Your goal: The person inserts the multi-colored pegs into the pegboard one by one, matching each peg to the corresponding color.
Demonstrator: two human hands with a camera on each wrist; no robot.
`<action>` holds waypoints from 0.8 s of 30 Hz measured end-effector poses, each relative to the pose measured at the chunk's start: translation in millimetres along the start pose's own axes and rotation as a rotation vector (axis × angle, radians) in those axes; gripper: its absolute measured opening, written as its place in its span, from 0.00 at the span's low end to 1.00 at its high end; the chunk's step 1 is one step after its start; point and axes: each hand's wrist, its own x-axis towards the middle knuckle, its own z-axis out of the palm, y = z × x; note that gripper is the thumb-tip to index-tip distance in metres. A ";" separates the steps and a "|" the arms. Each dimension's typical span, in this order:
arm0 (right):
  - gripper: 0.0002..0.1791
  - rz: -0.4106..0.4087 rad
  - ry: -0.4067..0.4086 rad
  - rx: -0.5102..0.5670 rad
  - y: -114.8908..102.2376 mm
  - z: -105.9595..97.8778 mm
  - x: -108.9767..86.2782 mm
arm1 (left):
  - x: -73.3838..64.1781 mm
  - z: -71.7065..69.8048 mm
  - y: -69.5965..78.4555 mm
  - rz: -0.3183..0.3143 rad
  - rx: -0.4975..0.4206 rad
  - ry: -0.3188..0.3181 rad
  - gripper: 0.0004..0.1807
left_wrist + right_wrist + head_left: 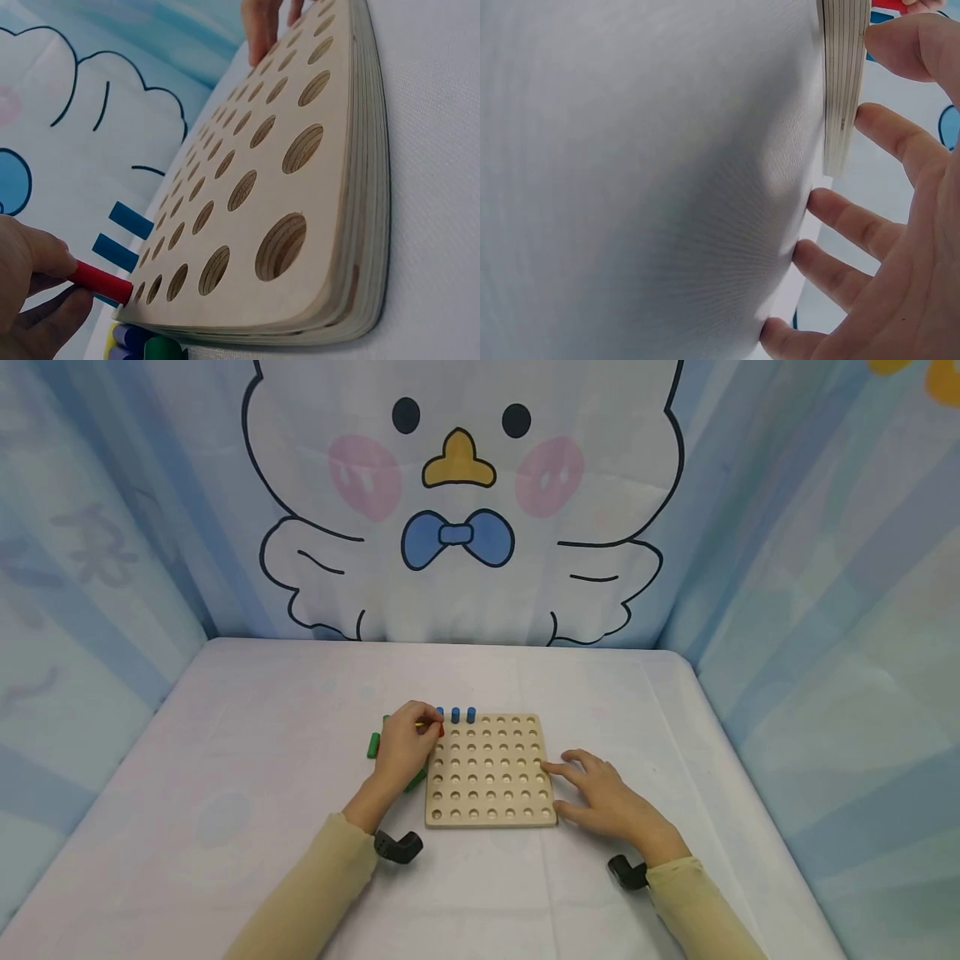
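Right hand (611, 802) rests spread beside the pegboard (489, 770) (left hand (405, 747) pinches a red peg (100, 279)).

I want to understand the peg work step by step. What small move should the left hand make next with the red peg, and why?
Probably push the red peg down into the hole at the board's far left corner. The left hand pinches it with its tip at that hole, beside two blue pegs already standing, while the right hand steadies the board's edge.

One wooden pegboard (491, 772) with eight-by-eight holes, two blue pegs (462, 715) standing in its far row with a third partly hidden, one red peg (99, 279), two green pegs (372, 745) showing, two hands
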 end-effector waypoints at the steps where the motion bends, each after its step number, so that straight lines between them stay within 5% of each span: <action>1: 0.33 -0.002 0.002 0.003 0.3 0.2 0.0 | 0.0 0.3 -0.4 0.006 -0.002 0.003 0.03; 24: 0.33 0.000 0.000 0.006 -0.2 -0.2 -0.1 | -1.9 0.4 -3.1 0.040 0.037 0.020 0.04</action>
